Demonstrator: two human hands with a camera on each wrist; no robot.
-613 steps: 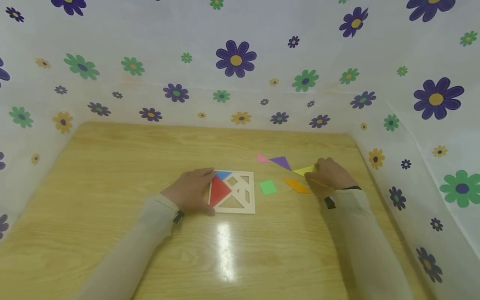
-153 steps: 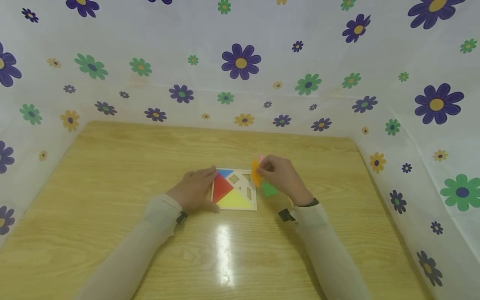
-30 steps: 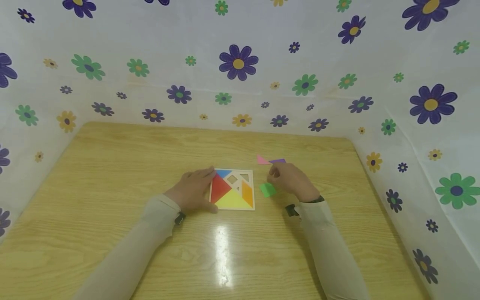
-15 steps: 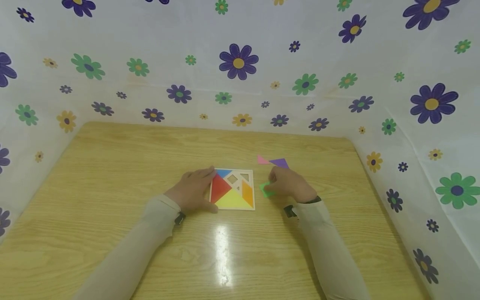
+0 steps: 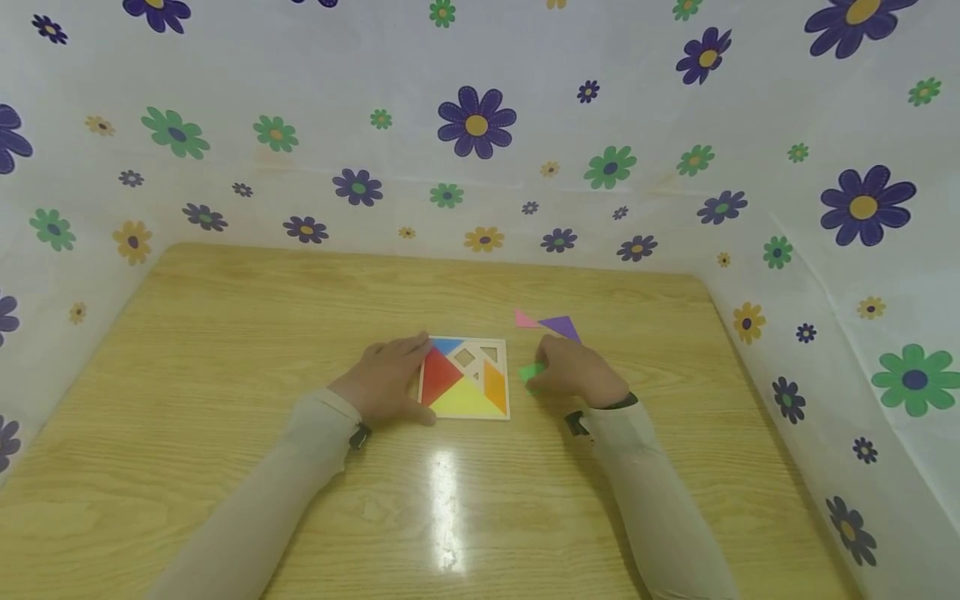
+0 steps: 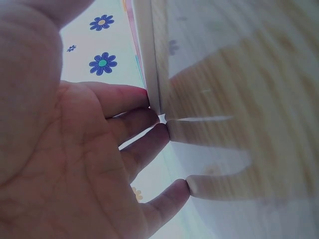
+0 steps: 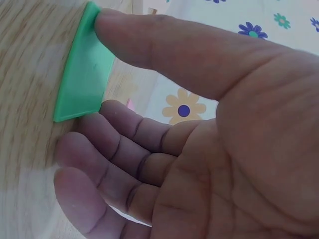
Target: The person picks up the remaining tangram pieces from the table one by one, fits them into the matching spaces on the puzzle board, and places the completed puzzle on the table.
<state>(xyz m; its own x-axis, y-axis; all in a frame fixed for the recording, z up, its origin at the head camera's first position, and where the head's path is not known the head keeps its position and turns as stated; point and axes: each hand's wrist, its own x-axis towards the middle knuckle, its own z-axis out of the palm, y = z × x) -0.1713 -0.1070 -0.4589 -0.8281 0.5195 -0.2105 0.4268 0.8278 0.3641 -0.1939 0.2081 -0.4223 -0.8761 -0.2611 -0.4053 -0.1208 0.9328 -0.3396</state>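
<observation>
A pale wooden tangram tray (image 5: 507, 375) lies flat on the table, holding red (image 5: 440, 377), blue (image 5: 447, 347), yellow (image 5: 468, 401) and orange (image 5: 494, 387) pieces. Several other recesses in it stand bare. My left hand (image 5: 382, 383) spreads along the tray's left edge; in the left wrist view, fingertips meet the tray's side (image 6: 144, 45) and the tabletop. My right hand (image 5: 577, 369) grips a green square tile (image 7: 87, 69) right of the tray, thumb on one corner and curled fingers at the opposite edge. The hand covers part of the tile in the head view.
Behind my right hand lie a pink triangle (image 5: 525, 320) and a purple triangle (image 5: 562, 326), their corners close together. The wood-grain table (image 5: 300, 292) is bordered at the back and sides by white flower-printed sheeting (image 5: 300, 83).
Over the last second my right hand has come down and left onto the green tile, uncovering the purple triangle. Earlier, the yellow and orange pieces went into the tray. The left hand stays put.
</observation>
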